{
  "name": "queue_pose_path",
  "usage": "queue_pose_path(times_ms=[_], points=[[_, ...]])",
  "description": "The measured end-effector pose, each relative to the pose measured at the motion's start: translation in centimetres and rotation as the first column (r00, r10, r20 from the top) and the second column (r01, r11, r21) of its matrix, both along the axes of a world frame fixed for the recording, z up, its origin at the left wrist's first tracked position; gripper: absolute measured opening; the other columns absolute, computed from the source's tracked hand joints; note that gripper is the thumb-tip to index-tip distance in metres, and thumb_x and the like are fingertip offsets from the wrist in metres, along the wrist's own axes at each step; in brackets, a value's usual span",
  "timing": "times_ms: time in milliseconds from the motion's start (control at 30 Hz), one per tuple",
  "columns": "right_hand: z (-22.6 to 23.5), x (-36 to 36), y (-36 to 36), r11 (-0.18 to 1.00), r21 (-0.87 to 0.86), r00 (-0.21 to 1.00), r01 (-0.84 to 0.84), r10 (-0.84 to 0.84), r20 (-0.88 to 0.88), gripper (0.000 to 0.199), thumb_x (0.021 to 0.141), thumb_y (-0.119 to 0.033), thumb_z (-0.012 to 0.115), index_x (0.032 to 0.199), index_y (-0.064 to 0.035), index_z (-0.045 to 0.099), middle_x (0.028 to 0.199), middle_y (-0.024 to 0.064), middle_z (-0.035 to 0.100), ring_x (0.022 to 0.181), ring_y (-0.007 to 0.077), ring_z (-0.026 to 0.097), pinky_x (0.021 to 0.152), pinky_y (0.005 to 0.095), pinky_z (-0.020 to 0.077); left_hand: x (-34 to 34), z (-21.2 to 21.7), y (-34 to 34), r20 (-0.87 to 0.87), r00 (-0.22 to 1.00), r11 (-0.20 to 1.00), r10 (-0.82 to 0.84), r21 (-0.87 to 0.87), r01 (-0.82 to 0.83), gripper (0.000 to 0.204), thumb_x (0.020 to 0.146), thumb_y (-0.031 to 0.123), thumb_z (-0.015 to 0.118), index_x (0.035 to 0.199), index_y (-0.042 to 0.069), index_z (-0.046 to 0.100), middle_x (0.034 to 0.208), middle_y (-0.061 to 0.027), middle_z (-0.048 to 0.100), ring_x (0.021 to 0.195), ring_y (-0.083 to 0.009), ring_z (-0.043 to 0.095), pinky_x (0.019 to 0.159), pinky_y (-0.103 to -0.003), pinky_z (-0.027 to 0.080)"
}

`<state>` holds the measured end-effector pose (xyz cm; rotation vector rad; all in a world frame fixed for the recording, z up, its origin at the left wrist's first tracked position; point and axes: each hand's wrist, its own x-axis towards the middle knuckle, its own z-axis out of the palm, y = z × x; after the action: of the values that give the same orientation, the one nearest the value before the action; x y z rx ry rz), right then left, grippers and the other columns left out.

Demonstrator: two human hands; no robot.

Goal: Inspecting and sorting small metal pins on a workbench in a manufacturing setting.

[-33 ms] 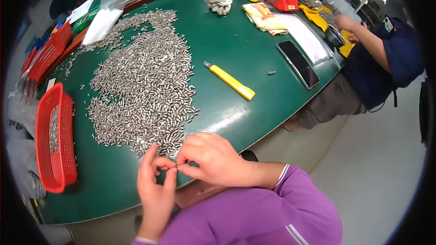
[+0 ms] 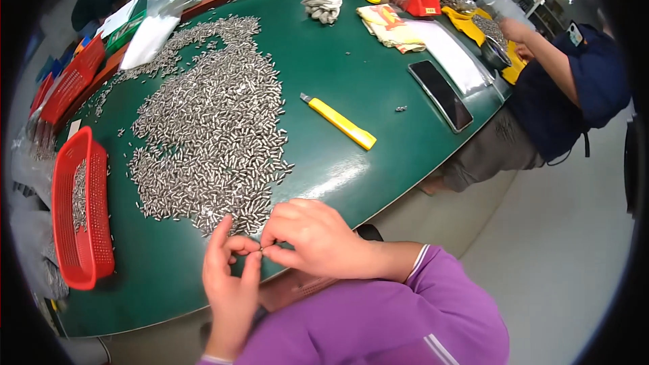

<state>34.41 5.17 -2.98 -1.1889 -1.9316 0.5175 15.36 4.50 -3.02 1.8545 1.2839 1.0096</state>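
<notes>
At the near edge of the table, my left hand [image 2: 230, 274] and my right hand [image 2: 309, 238] meet at their fingertips. Pinched between them is a tiny metal pin [image 2: 261, 249], mostly covered by the fingers. My left index finger points up, while its thumb presses toward the pin. The right thumb and index finger close on it from the other side. Just beyond my hands spreads a large heap of short silvery metal pins [image 2: 209, 128], lying loose on the green table [image 2: 324, 61].
A red basket [image 2: 101, 257] with some pins stands at left. Right of the heap lie a yellow utility knife [image 2: 341, 124], a few loose pins [image 2: 401, 109] and a phone [image 2: 441, 96]. Gloves [image 2: 322, 7] and a cloth [image 2: 391, 28] lie farther back. A co-worker [image 2: 561, 88] sits at right.
</notes>
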Motion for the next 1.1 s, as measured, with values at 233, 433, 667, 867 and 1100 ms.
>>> queue_pose_path(times_ms=[233,433,667,867,1100], points=[[-0.3,0.1,-0.4,0.999,0.03,1.0,0.023,-0.022,-0.021,0.013,0.079,-0.016,0.077,0.085,-0.0119,0.066,0.083,0.0043,0.06,0.082,0.027,0.062,0.071,0.0406,0.0499,0.3,-0.2,-0.3,0.027,0.998,0.998,0.05,-0.027,-0.049,0.068,0.082,-0.003,0.072,0.146,0.003,0.047,0.09,0.0002,0.071,0.084,-0.0104,0.062,0.078,-0.027,0.044],[-0.5,0.0,-0.3,0.997,0.064,0.999,0.031,-0.028,-0.044,0.013,0.078,-0.015,0.077,0.083,-0.0112,0.065,0.082,0.0048,0.059,0.08,0.027,0.061,0.07,0.0405,0.0496,0.1,-0.4,-0.1,0.024,0.999,0.999,0.038,-0.005,-0.038,0.069,0.081,-0.004,0.073,0.145,0.002,0.048,0.088,-0.0003,0.07,0.083,-0.01,0.062,0.077,-0.026,0.043],[-0.6,0.2,-0.4,0.997,0.071,0.999,0.009,-0.006,-0.038,0.013,0.079,-0.016,0.076,0.082,-0.0107,0.064,0.081,0.0053,0.056,0.08,0.0281,0.059,0.072,0.0409,0.0489,0.3,-0.6,-0.1,0.064,0.997,0.999,0.049,-0.021,-0.047,0.07,0.078,-0.008,0.07,0.144,0.001,0.05,0.086,-0.0007,0.068,0.082,-0.0085,0.058,0.077,-0.024,0.042],[-0.5,0.4,-0.3,0.997,0.073,1.0,0.007,-0.006,-0.022,0.013,0.08,-0.016,0.075,0.082,-0.0112,0.063,0.082,0.0051,0.056,0.081,0.0281,0.059,0.073,0.0405,0.0487,0.4,-0.7,0.1,0.03,0.999,0.999,0.036,0.021,-0.036,0.07,0.077,-0.009,0.07,0.143,0.001,0.05,0.086,-0.0007,0.067,0.081,-0.0084,0.058,0.076,-0.025,0.041],[-0.5,0.2,-0.5,0.998,0.063,1.0,0.006,-0.004,-0.023,0.012,0.081,-0.016,0.074,0.083,-0.0108,0.063,0.083,0.0048,0.056,0.083,0.0274,0.059,0.075,0.0405,0.0486,0.0,-1.0,-0.1,0.085,0.995,0.998,0.046,-0.057,-0.041,0.07,0.078,-0.007,0.072,0.143,0.001,0.049,0.088,-0.0001,0.069,0.085,-0.0095,0.061,0.081,-0.027,0.042]])
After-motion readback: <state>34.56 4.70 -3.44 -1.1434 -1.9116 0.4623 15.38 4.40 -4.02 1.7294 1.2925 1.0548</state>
